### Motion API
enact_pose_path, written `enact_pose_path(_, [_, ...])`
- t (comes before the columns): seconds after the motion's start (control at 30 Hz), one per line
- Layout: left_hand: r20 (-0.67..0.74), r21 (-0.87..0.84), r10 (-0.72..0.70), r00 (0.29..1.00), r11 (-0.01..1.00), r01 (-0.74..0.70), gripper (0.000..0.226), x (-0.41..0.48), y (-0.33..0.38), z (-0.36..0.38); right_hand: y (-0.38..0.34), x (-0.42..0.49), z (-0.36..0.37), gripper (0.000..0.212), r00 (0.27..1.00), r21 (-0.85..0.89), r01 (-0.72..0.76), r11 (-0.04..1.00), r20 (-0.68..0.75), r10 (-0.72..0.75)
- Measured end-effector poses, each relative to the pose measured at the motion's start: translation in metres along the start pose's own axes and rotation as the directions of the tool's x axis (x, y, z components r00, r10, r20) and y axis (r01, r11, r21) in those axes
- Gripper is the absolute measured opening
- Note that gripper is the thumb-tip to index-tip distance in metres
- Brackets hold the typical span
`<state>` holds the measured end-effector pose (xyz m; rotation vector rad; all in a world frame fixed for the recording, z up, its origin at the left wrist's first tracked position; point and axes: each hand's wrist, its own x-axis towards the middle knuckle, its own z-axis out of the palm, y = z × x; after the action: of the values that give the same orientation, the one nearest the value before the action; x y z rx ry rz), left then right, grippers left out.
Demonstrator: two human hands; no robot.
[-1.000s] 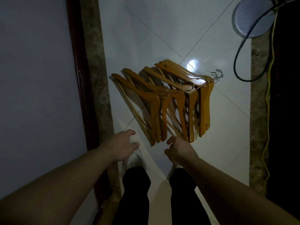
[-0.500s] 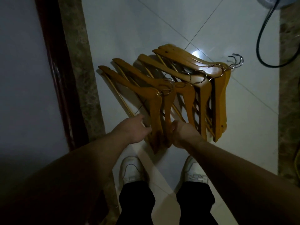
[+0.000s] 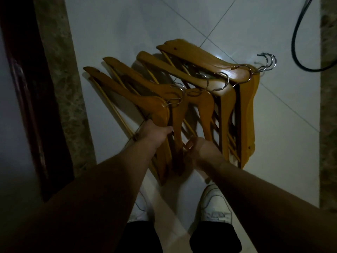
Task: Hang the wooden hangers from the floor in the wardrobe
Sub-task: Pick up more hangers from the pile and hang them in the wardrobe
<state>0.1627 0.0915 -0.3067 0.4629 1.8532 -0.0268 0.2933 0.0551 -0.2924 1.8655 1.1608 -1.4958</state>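
Down at the bottom edge, two white sneakers (image 3: 216,209) and the cuffs of black trousers (image 3: 213,240) stand on the pale tiled floor (image 3: 273,143), with both bare forearms stretching forward over them.

Just beyond the shoes, the left hand (image 3: 155,133) wraps its fingers and thumb round the near arm of the front hanger (image 3: 127,94) and grips it. The right hand (image 3: 200,150) sits just beside it, to the right. It is pushed in among the near ends of the next hangers, with only the thumb and the back of the hand showing. Motion blur and shadow hide its fingers, so whether it holds anything cannot be told.

The wooden hangers (image 3: 226,99) lie fanned and overlapping on the tiles in the middle of the floor. They sit nearer the left stone border (image 3: 60,70) than the right one (image 3: 328,106). Each has a crossbar, and their chrome hooks (image 3: 269,63) point right, three of them bunched at the far right of the pile.

Past the pile, tile joints cross the floor diagonally. A black cable (image 3: 294,39) loops down near the far right corner, well apart from the hangers. Along the left, beyond the stone border, a dark wooden frame (image 3: 23,70) runs upward.
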Motion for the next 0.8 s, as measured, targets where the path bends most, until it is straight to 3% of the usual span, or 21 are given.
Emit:
enact_pose_path(0.17, [-0.06, 0.032, 0.026, 0.998, 0.999, -0.024, 0.062, -0.001, 0.001, 0.002, 0.002, -0.002, 0.011, 0.025, 0.998, 0.028, 0.028, 0.999, 0.047, -0.029])
enact_pose_path(0.3, [-0.095, 0.1, 0.039, 0.995, 0.995, -0.029, 0.036, -0.014, -0.003, -0.007, -0.003, -0.014, 0.012, 0.021, 0.996, 0.065, 0.055, 0.996, 0.061, -0.059])
enact_pose_path(0.43, [-0.1, 0.077, 0.045, 0.994, 0.996, -0.038, 0.047, -0.037, -0.001, -0.024, -0.01, -0.037, 0.006, 0.007, 0.994, 0.106, 0.104, 0.989, 0.019, -0.106])
enact_pose_path(0.63, [-0.086, -0.008, 0.019, 0.996, 1.0, -0.02, 0.028, -0.083, 0.011, -0.048, -0.039, -0.086, -0.006, 0.038, 0.986, 0.274, 0.133, 0.952, 0.064, -0.156])
enact_pose_path(0.8, [-0.106, -0.151, -0.044, 0.993, 0.988, 0.028, 0.044, -0.132, 0.027, -0.062, -0.06, -0.133, -0.021, 0.044, 0.966, 0.228, 0.255, 0.94, -0.021, -0.257])
